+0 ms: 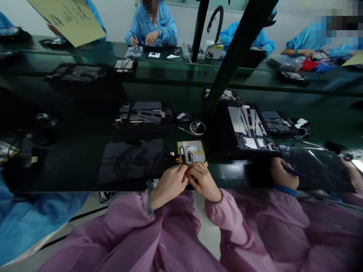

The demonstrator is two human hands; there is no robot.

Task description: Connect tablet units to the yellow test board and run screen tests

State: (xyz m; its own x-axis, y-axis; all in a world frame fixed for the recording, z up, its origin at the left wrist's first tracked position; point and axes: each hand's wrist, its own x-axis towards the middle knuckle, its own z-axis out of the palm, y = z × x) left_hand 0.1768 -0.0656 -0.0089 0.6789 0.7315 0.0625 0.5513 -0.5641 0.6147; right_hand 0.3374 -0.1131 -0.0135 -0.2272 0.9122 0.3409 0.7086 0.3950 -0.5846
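My left hand (169, 184) and my right hand (203, 180) meet at the near edge of the dark green bench, fingertips pinched together over something small that I cannot make out. Both wear pink sleeves. Just beyond the fingertips lies a small yellow-gold board with a circuit part (191, 151) and orange flex tabs. To its left a flat dark panel (132, 159) lies on the bench.
An opened device tray (144, 114) sits behind the panel, a tape roll (197, 127) beside it. Another opened device (249, 128) lies right. A neighbour's hand with a pen (283, 173) works on a dark panel at right. A slanted black post (238, 49) crosses the bench. People in blue sit opposite.
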